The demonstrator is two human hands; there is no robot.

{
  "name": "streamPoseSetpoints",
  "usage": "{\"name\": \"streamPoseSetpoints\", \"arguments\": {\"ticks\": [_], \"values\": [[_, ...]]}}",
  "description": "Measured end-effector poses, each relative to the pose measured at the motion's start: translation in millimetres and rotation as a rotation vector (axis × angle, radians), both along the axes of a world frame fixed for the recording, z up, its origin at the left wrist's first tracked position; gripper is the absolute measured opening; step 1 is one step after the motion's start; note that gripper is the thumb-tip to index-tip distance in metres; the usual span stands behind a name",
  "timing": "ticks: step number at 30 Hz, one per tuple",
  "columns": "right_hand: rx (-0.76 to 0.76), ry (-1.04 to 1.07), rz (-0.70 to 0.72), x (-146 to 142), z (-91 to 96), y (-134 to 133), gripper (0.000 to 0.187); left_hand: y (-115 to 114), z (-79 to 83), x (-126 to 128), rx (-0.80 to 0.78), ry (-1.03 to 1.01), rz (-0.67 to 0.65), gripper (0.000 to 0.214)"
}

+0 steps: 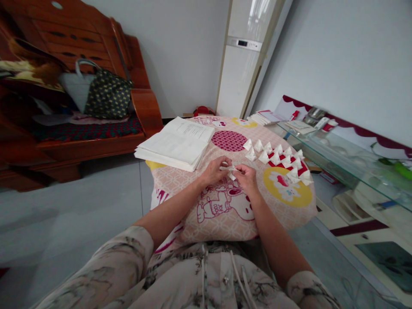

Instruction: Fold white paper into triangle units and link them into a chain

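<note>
The left hand (214, 171) and right hand (246, 176) come together over the middle of the cartoon-print cushion (225, 223). Both pinch one small white paper piece (231, 174), probably because it is so tiny. Folded paper triangles (283, 161) lie in rows at the far right, out of the hands' way.

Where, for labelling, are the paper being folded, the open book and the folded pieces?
paper being folded (231, 175), head view, its lower corner
open book (172, 148), head view, nearer page
folded pieces (275, 159), head view, mid-row piece
</note>
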State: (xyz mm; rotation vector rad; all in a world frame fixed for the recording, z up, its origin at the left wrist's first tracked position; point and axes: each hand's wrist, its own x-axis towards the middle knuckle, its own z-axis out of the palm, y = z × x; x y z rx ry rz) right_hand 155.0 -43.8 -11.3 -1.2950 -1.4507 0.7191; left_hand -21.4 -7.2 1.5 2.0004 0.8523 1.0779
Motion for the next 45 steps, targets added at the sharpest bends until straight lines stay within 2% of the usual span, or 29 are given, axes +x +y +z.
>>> {"name": "streamPoseSetpoints", "arguments": {"ticks": [4,11,14,20,26,32,38,45], "values": [[-0.058,0.092,0.036,0,-3.1,2,0.023,-1,-1.2,3,0.034,0.039,0.028,0.014],[-0.066,0.034,0.031,2,-7.5,4,0.026,0,-4.2,5,0.004,0.178,0.079,0.008],[0.002,-0.075,0.0,1,-5.4,2,0.026,0,-6.3,6,0.062,0.194,0.127,0.01],[0.245,-0.285,-0.038,-3,-2.6,0,0.016,-4,-9.0,9,0.27,0.297,0.17,0.016],[0.336,-0.422,-0.031,-5,-4.2,1,0.007,-9,-8.1,12,0.335,0.409,0.18,0.016],[0.282,-0.446,-0.078,-9,-1.2,-1,0.007,-10,-5.8,13,0.309,0.405,0.188,0.013],[0.256,-0.423,-0.13,-8,1.2,-2,0.019,-9,-9.2,13,0.317,0.415,0.185,0.014],[0.142,-0.282,-0.206,-3,3.0,-2,0.017,-7,-10.7,13,0.329,0.431,0.171,0.013]]}}
